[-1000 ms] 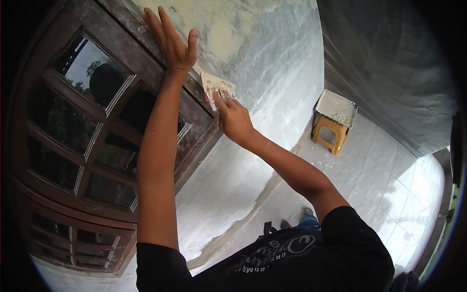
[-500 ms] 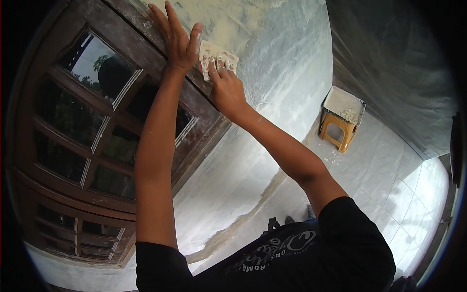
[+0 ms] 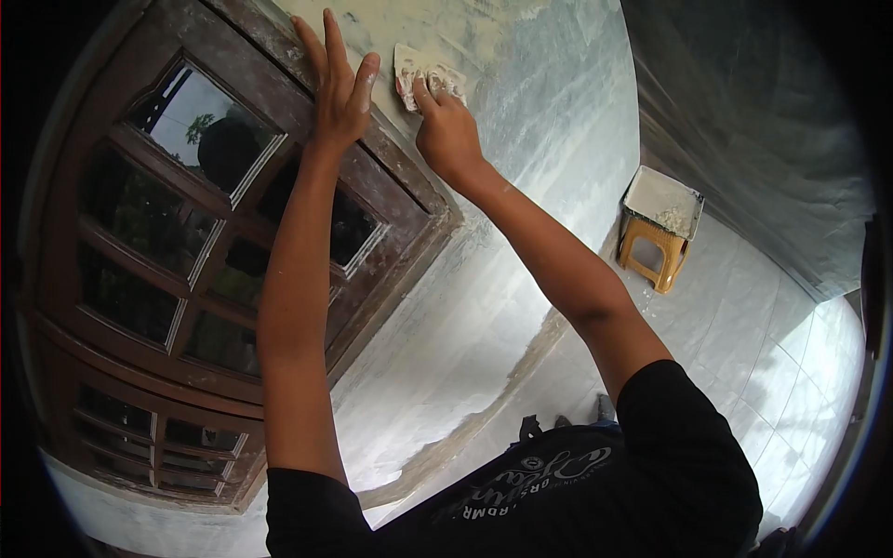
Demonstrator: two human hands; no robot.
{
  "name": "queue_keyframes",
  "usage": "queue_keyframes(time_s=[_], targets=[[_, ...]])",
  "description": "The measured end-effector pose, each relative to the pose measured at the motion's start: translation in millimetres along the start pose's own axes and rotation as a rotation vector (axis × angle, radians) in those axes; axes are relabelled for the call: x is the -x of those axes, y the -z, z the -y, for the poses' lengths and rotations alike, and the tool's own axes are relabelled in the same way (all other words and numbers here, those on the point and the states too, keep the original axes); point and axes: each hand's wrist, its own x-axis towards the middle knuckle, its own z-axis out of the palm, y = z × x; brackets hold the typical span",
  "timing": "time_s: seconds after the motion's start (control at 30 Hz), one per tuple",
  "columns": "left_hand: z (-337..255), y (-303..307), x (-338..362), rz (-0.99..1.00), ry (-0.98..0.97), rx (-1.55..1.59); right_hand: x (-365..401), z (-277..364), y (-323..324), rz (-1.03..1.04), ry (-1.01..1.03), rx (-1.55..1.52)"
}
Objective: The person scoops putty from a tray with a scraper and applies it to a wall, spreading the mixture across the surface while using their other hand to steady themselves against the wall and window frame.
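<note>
My right hand [image 3: 448,139] grips a flat, putty-smeared scraper [image 3: 419,67], its face coated in pale filler, and has it over the wall [image 3: 521,121] beside the window. Cream putty is spread on the upper part of that wall. Fingers spread and pointing up, my left hand [image 3: 342,104] rests on the dark brown wooden window frame [image 3: 383,153], a short way left of the scraper. Whitish smudges mark the wood.
A yellow plastic stool [image 3: 648,249] stands on the tiled floor [image 3: 688,321], bearing a tray [image 3: 662,197] with pale putty in it. Dark sheeting [image 3: 744,121] hangs at the right. Glass panes [image 3: 200,116] fill the window at the left.
My right hand and the scraper have moved up and right, off the frame's edge and over the wall. My left hand stays on the frame. The view has shifted slightly.
</note>
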Motion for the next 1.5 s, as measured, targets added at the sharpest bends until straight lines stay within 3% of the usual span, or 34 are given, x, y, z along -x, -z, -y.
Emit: queue_keyframes(time_s=[0.1, 0.27, 0.37, 0.47, 0.53, 0.6, 0.77, 0.97, 1.07, 1.13, 1.2, 1.3, 1.5], targets=[[1, 4, 0, -0.014, -0.018, -0.002, 44, 6, -24, -0.026, 0.185, 0.078], [4, 0, 2, -0.044, -0.025, 0.005, 137, 3, 6, 0.277, 0.101, -0.059], [7, -1, 3, -0.054, -0.023, 0.032, 120, -11, 21, 0.167, 0.034, -0.232], [2, 0, 3, -0.052, -0.005, 0.041, 49, -23, 18, -0.065, 0.105, -0.160], [1, 1, 2, -0.049, -0.008, 0.043, 6, -26, 13, -0.090, 0.130, -0.112], [0, 1, 3, -0.043, -0.008, 0.044, -17, -31, 0, -0.090, 0.278, -0.009], [4, -2, 2, -0.027, -0.027, -0.030, 41, -39, -24, 0.011, 0.291, 0.050], [2, -6, 2, -0.053, -0.011, 0.000, 132, -68, 12, 0.278, 0.192, 0.044], [5, -6, 4, -0.081, -0.003, 0.058, 114, -69, 26, 0.313, 0.129, -0.041], [2, -5, 5, -0.083, 0.010, 0.059, 60, -46, 31, 0.063, 0.150, -0.136], [0, -1, 8, -0.079, 0.026, 0.057, 10, -32, 24, -0.054, 0.169, -0.108], [-1, 4, 13, -0.046, 0.041, 0.065, -33, -35, 6, -0.084, 0.227, -0.032], [2, 4, 24, 0.026, 0.032, 0.055, 45, -36, -1, 0.074, 0.220, -0.007]])
